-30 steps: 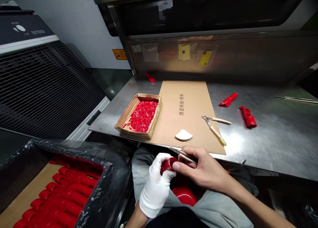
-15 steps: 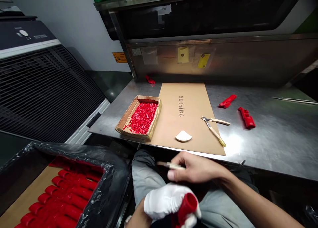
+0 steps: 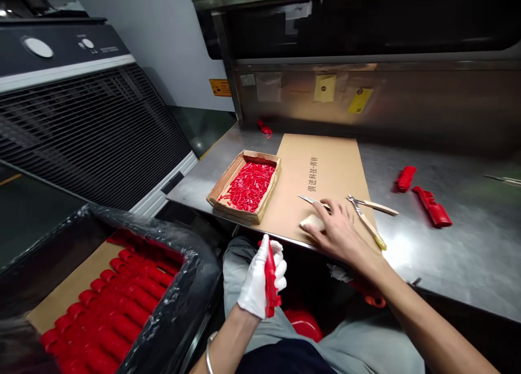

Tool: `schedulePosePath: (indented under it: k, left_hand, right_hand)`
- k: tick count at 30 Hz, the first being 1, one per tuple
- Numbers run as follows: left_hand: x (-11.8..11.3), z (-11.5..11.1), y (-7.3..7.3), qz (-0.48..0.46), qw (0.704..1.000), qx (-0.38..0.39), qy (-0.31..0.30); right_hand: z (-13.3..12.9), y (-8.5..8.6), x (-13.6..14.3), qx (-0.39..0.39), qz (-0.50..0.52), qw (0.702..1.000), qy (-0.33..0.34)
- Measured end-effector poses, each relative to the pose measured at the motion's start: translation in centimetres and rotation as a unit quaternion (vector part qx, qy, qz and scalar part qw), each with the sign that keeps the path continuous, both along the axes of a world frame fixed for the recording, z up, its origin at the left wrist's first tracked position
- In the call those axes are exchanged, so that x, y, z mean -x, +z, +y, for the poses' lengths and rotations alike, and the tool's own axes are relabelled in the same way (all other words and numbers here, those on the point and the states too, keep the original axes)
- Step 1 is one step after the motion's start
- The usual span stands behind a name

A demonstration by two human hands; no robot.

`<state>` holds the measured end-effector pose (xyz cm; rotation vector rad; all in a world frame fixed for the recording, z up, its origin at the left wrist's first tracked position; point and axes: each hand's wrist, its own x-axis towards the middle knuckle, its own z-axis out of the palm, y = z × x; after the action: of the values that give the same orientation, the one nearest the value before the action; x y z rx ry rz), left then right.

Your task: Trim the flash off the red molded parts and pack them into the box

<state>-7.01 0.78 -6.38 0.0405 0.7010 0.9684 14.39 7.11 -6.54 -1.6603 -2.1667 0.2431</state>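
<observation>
My left hand, in a white glove, is wrapped round a red plastic part held upright above my lap. Bare, my right hand reaches over the cardboard sheet with fingers apart. Its thumb and forefinger straddle a white fan-shaped piece, which lies on the sheet. A slim knife points left beside the fingers; its handle end is hidden by them. Just right of this hand lie the cutting pliers, jaws spread.
A cardboard tray of small red scraps stands left on the metal table. Two red parts lie at the right. A black-lined box with rows of red parts is at lower left. Tweezers lie far right.
My right hand has gone from above my lap to the cardboard, taking the knife there. My left hand has turned the red part upright and moved left. The view has swung left.
</observation>
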Motion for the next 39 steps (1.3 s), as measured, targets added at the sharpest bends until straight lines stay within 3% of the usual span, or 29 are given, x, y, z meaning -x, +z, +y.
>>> schedulePosePath:
  k: [5, 9, 11, 14, 19, 25, 29, 34, 39]
  left_hand:
    - [-0.2, -0.1, 0.7, 0.111, 0.994, -0.013, 0.012]
    - [0.3, -0.6, 1.6, 0.114, 0.991, -0.057, 0.031]
    - [0.5, -0.7, 1.7, 0.104, 0.991, -0.08, 0.026]
    - [0.7, -1.0, 1.8, 0.118, 0.988, -0.099, -0.008]
    - [-0.3, -1.4, 2.0, 0.078, 0.997, -0.025, -0.003]
    - [-1.0, -1.0, 1.9, 0.078, 0.995, 0.032, 0.059]
    - [-0.8, -1.4, 3.0, 0.022, 0.998, -0.009, 0.059]
    - [-0.2, -2.2, 3.4, 0.075, 0.987, -0.139, 0.029]
    - [0.9, -1.8, 2.3, 0.164, 0.958, -0.234, -0.024]
  right_hand:
    - [-1.5, 0.3, 0.5, 0.021, 0.028, 0.992, 0.122]
    - [-4.1, 2.3, 1.5, 0.04, 0.099, 0.979, 0.176]
    - [-6.0, 3.4, 2.6, 0.077, 0.173, 0.957, 0.218]
    - [-8.5, 4.3, 4.2, 0.121, 0.262, 0.926, 0.242]
    - [-9.9, 4.1, 5.3, 0.107, 0.224, 0.935, 0.252]
    - [-10.6, 3.9, 5.6, 0.019, 0.134, 0.963, 0.231]
    - [-10.5, 2.5, 6.1, 0.01, 0.159, 0.97, 0.183]
    - [-10.2, 1.8, 6.1, 0.019, 0.296, 0.944, 0.143]
    - [-10.1, 3.5, 4.8, 0.17, 0.439, 0.879, 0.07]
